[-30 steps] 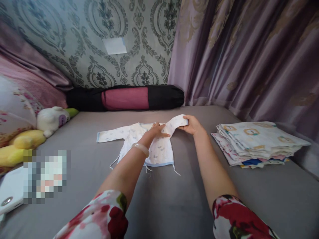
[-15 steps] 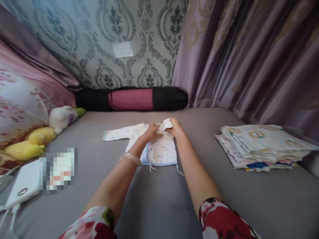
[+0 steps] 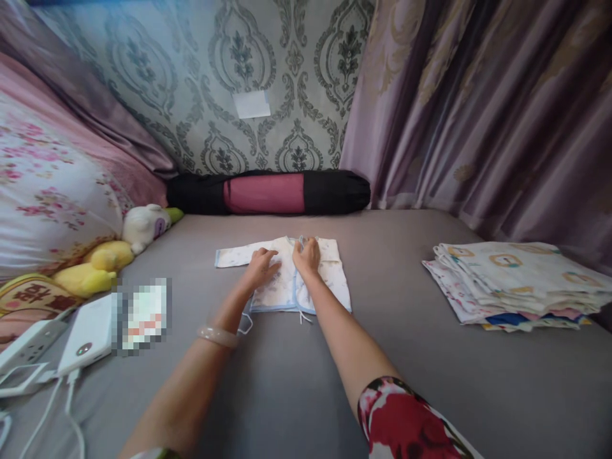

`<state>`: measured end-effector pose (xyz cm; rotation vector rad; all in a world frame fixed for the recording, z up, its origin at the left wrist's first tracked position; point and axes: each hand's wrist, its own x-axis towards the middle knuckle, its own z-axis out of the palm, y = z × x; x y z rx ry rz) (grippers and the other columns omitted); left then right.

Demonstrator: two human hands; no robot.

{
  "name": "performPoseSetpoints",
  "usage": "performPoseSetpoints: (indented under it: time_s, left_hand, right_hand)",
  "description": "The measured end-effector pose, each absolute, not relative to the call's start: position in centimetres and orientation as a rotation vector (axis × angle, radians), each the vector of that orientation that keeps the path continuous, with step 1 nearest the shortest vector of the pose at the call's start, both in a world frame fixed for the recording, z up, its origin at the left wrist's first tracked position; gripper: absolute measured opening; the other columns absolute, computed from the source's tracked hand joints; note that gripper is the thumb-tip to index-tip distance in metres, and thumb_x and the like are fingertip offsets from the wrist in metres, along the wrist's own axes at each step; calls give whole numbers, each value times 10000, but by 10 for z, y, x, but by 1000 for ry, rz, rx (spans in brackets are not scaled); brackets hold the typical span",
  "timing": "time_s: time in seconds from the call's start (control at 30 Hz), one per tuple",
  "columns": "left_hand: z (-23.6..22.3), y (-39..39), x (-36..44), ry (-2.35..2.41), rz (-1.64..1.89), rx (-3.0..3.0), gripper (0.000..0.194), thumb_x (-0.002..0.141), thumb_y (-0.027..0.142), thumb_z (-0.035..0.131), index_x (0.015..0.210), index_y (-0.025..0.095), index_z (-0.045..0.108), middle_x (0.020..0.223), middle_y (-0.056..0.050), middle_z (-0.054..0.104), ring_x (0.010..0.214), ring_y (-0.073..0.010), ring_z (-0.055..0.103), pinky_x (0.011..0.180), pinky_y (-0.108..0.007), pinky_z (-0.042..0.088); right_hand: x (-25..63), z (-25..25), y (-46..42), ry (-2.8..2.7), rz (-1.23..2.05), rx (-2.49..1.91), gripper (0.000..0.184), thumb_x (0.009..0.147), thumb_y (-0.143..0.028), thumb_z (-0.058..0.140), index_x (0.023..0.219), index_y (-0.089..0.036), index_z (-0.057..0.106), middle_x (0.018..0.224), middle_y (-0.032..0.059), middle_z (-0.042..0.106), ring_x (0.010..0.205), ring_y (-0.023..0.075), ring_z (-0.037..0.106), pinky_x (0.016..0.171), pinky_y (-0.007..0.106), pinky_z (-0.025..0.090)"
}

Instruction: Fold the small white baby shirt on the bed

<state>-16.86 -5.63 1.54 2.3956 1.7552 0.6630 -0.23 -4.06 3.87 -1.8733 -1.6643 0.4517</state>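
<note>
A small white baby shirt (image 3: pixel 272 292) with blue trim and a faint print lies flat on the grey sheet. Its left sleeve (image 3: pixel 234 255) stretches out sideways, while the right side is folded inward over the front. My left hand (image 3: pixel 262 265) rests over the shirt near that outstretched sleeve, fingers apart and slightly bent. At the neckline, my right hand (image 3: pixel 306 255) has its fingers closed on the shirt's cloth; a bit of blue trim shows by the fingertips. Thin ties hang from the lower hem.
To the right sits a stack of folded cloths (image 3: pixel 521 277). A black and pink roll bag (image 3: pixel 265 193) lies along the wall. On the left are plush toys (image 3: pixel 88 277), a white power bank (image 3: pixel 88 338), a power strip (image 3: pixel 31 347), cables and a blurred-out item (image 3: pixel 143 319).
My right hand has moved left to the neckline, and the right sleeve now lies folded inward. My left hand has shifted left, off the shirt's middle, toward the outstretched sleeve.
</note>
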Motion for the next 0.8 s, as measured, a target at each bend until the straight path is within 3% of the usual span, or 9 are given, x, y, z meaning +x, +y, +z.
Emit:
performPoseSetpoints:
  time_s: [0.13,0.3,0.5,0.67,0.8]
  left_hand:
    - [12,-62,-190,1796,735,2380,344,837,338,545,1134,180,621,999,-94,599,935,-231,562,918,-408,445]
    - [7,-63,-207,1821,800,2380,318,816,319,563,1082,168,650,920,-88,622,863,-226,583,890,-410,453]
    - [8,-68,-214,1860,826,2279,296,826,283,533,1055,170,683,933,-93,633,883,-227,602,873,-371,474]
    - [11,-66,-230,2080,876,2081,309,835,260,497,1045,145,694,957,-102,629,843,-202,609,874,-336,472]
    - [14,-62,-242,2300,811,1937,342,844,242,447,1068,130,679,984,-121,639,880,-220,602,916,-356,451]
  right_hand:
    - [-11,25,-48,-1921,367,-1875,707,991,-542,240,1477,-31,283,1556,228,184,1438,336,126,1127,496,127]
    - [-19,22,-46,-1978,423,-1974,677,1003,-525,206,1480,-60,323,1572,211,143,1446,325,47,1126,492,-16]
    - [-9,35,-40,-2039,543,-1973,639,1006,-506,169,1492,-118,318,1571,192,170,1444,323,76,1123,526,17]
    - [16,40,-39,-2157,266,-1874,502,1014,-386,240,1463,-226,396,1578,130,193,1447,317,66,1119,557,-33]
    - [24,32,-39,-2202,278,-1908,487,1010,-409,251,1463,-293,390,1575,107,215,1440,344,89,1103,602,14]
